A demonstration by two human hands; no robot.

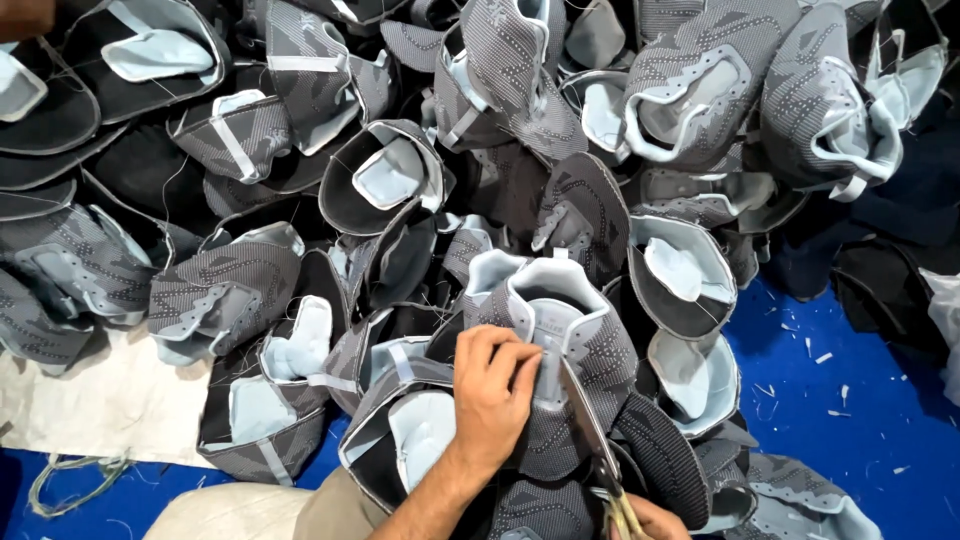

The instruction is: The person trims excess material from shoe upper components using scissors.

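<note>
— Near the bottom edge of the heap, what is the head camera showing?

— A left hand (492, 385) is pressing down with curled fingers on a grey knit shoe upper (560, 340), pinching its pale blue tongue edge. That upper is lying on top of the pile of shoe uppers (400, 180), just below the middle of the frame.

— And the other hand?

— The right hand (655, 520) is showing only partly at the bottom edge. It is closing around the handles of a pair of scissors (592, 425), whose blades are pointing up toward the upper, right beside the left fingertips.

— What is lying around them?

— Loose uppers, grey outside and black or pale blue inside, are spreading over a blue floor covering (850, 420). White thread scraps (822, 357) are scattering on the blue to the right. A pale sheet (100, 400) is lying under the heap at the left, with a tangle of cord (70, 475) near the bottom left corner.

— What could go wrong?

— In my judgement the blades are sitting so close to the left fingers that a slip could nick them, or the tips could snag the knit fabric rather than a stray thread. The heap is also giving soft, uneven support, so the upper could be shifting under pressure.
</note>
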